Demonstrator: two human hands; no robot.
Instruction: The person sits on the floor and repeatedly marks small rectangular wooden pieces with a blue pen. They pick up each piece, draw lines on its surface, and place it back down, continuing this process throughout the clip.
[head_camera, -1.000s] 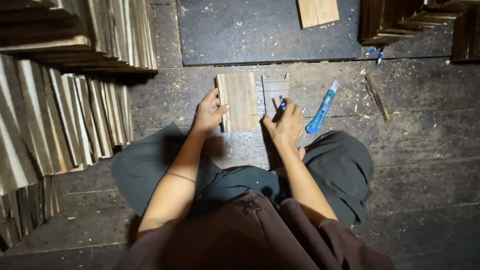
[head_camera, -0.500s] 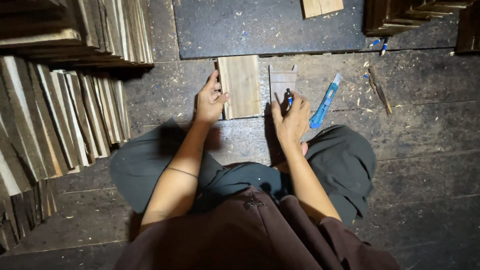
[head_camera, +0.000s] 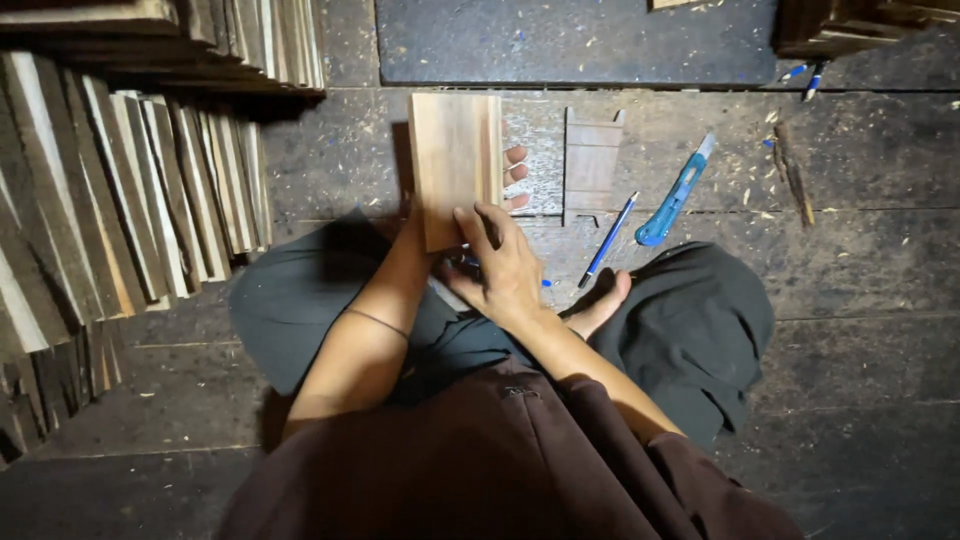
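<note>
Dark plank floor (head_camera: 860, 300), strewn with shavings, fills the head view; the person sits cross-legged on it. Stacked wood slats (head_camera: 130, 190) stand at nine o'clock.

At twelve o'clock from the lap, the left hand (head_camera: 505, 175) holds a pale wood board (head_camera: 455, 165) lifted and tilted, its fingers (head_camera: 515, 157) showing past the board's right edge, wrapped behind it. The right hand (head_camera: 505, 265) clasps the board's lower right corner, thumb on its face, with what seems a blue pen tucked beneath the palm.

Just right, at one o'clock, a small notched template (head_camera: 592, 160) lies flat; a blue pen (head_camera: 608, 240) and blue knife (head_camera: 678, 190) lie beside it.

Judged from this, the board is being handled between markings; setting it down flat calls for both hands steady.
</note>
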